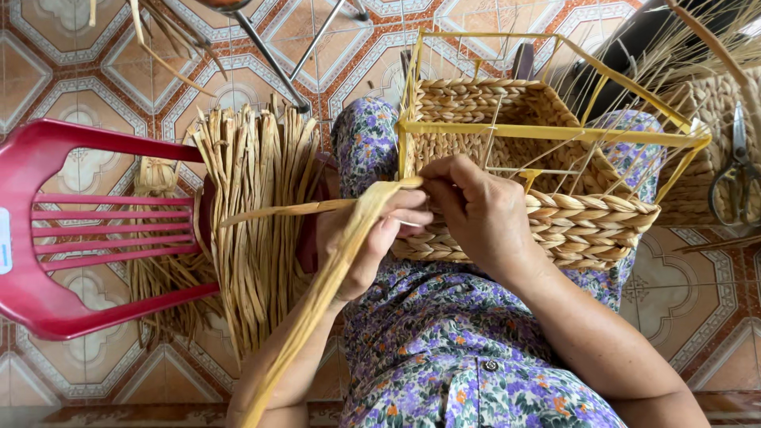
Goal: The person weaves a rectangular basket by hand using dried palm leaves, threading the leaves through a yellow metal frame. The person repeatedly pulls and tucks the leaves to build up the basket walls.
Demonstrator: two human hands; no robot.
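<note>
A half-woven straw basket (587, 222) on a yellow wire frame (547, 131) rests on my lap, tilted on its side. My right hand (476, 210) presses on the basket's near corner, fingers pinching a dried straw strand (333, 269). My left hand (372, 242) grips the same long flat strand just beside it; the strand trails down past my left forearm toward the bottom edge. Both hands touch each other at the basket's left wall.
A bundle of dried straw (254, 206) lies over a red plastic chair (71, 230) to the left. Scissors (737, 178) rest on another woven piece at the right. Metal chair legs (277, 47) stand on the patterned tile floor (71, 71) ahead.
</note>
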